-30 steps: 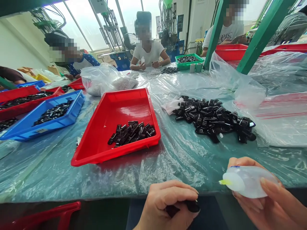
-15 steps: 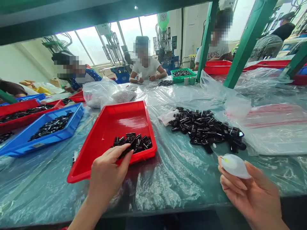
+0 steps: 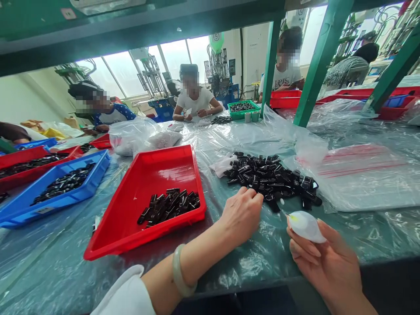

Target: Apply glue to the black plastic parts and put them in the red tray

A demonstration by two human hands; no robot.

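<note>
My left hand (image 3: 243, 212) is at the near left edge of a heap of small glossy black plastic pieces (image 3: 265, 175) on the plastic-covered table. Its fingers are curled, with the tips hidden behind the knuckles, so whatever is in them does not show. My right hand (image 3: 324, 258) grips a small soft white squeeze bottle (image 3: 305, 226), its thin tip pointing left toward the heap. A yellow-green patch shows near that tip. Left of my hands stands a red tray (image 3: 157, 170), with more black pieces (image 3: 169, 208) gathered at its near right end.
A crumpled whitish cloth (image 3: 221, 166) touches the heap's left side. Clear plastic bags (image 3: 361, 175) lie to the right. Beyond the red tray are a blue tray (image 3: 98, 168) of black pieces and a filled bag (image 3: 131, 135). Green posts (image 3: 321, 65) rise across the table; people sit opposite.
My left hand has left the pieces in the red tray and moved right to the heap. My right hand still holds the squeeze bottle. The whole view has shifted slightly.
</note>
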